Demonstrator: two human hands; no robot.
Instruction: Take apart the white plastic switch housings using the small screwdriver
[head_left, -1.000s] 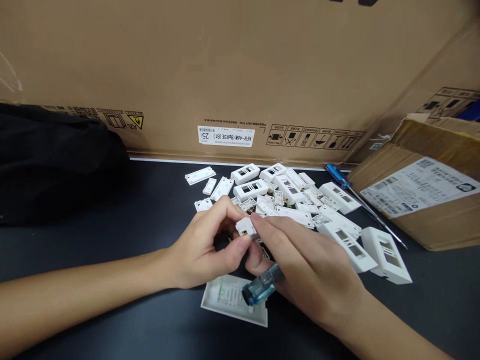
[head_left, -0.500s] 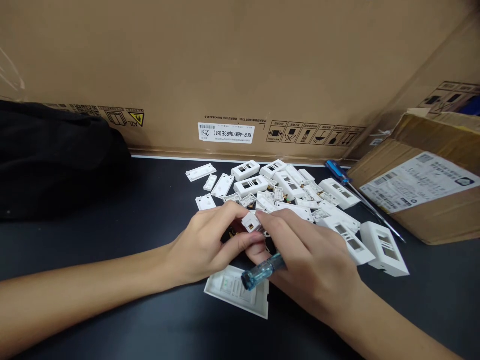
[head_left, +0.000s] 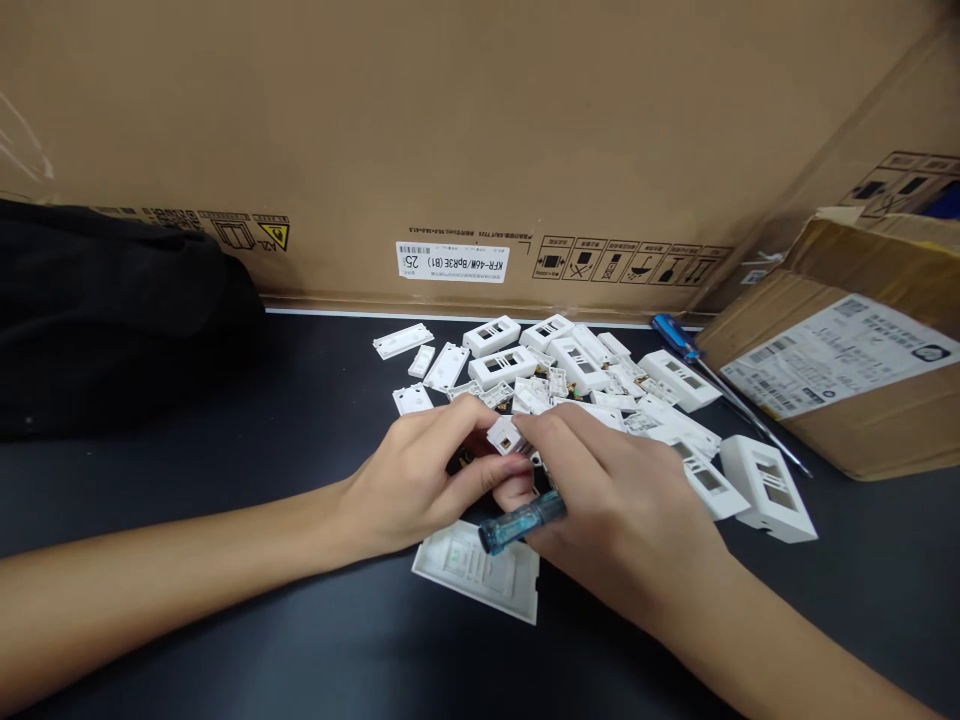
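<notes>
My left hand [head_left: 424, 470] pinches a small white plastic socket module [head_left: 506, 436] between thumb and fingers. My right hand [head_left: 615, 515] holds a small tool with a translucent blue handle [head_left: 521, 522], likely a screwdriver, and its fingertips press on the module; the tool's tip is hidden. Beneath both hands lies a white wall faceplate [head_left: 476, 572]. Just beyond them spreads a heap of white plastic socket frames and covers [head_left: 577, 365].
A blue-handled screwdriver [head_left: 675, 338] lies on the dark tabletop [head_left: 225, 620] at the right, its shaft running under the edge of a taped cardboard box [head_left: 847, 380]. A black bag [head_left: 97, 320] sits at the left. A large printed carton [head_left: 450, 130] stands along the back.
The module has shifted slightly up and right between my hands. The blue handle has swung flatter across my right hand. The whole view has tilted a little.
</notes>
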